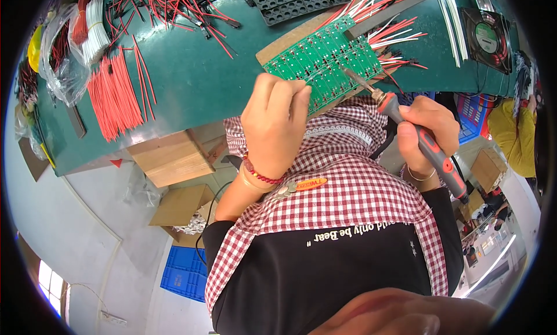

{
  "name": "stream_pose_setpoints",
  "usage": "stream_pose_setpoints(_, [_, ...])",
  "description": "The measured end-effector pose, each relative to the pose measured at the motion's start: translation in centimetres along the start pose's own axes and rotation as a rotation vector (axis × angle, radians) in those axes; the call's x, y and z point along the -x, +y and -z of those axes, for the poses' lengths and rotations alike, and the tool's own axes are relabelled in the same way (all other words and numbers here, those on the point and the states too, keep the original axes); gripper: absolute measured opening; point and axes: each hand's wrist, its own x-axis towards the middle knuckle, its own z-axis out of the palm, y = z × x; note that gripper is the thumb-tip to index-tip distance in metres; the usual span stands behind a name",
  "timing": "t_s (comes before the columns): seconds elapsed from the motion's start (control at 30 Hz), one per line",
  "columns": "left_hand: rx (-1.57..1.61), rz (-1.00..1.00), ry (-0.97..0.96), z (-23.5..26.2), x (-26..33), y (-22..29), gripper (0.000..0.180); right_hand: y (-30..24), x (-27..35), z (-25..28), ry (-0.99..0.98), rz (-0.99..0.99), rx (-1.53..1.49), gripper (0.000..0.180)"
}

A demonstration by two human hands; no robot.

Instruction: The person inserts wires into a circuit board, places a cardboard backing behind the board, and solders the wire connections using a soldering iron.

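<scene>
A green circuit board point(333, 53) with rows of small parts lies tilted at the table's near edge. My left hand point(275, 117) is closed in a pinch over the board's left near side. From its fingertips a thin pale wire point(316, 75) runs over the board; whether it is solder or a lead I cannot tell. My right hand point(428, 132) grips a grey and red soldering iron point(429, 146). The iron's metal tip points left onto the board, close to the wire's end. Red and white leads point(389, 36) stick out past the board's far right side.
On the green table point(191, 74) lie red wires point(116, 94), a bundle of white wires point(93, 33) and a black tray point(299, 4). A small fan point(486, 39) stands at the right. Below are cardboard boxes point(180, 210) and a blue crate point(184, 274).
</scene>
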Motion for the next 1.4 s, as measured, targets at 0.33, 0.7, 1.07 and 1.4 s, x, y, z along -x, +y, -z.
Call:
stream_pose_setpoints(0.33, [-0.053,0.040,0.014,0.9,0.6,-0.6,0.019,0.3,0.2,-1.6,-0.086,-0.040,-0.038,0.016])
stream_pose_setpoints(0.7, [-0.052,0.007,0.041,0.1,0.3,-0.9,0.017,0.0,0.2,-2.9,-0.077,0.036,0.028,0.022])
stream_pose_setpoints(1.07, [-0.036,0.036,0.000,0.5,0.4,-0.2,0.016,-0.6,0.2,-2.0,-0.072,0.077,0.095,0.023])
stream_pose_setpoints(1.4, [0.006,0.000,-0.039,0.1,0.5,-0.4,0.017,-0.2,0.1,-1.7,-0.125,0.000,0.000,0.021])
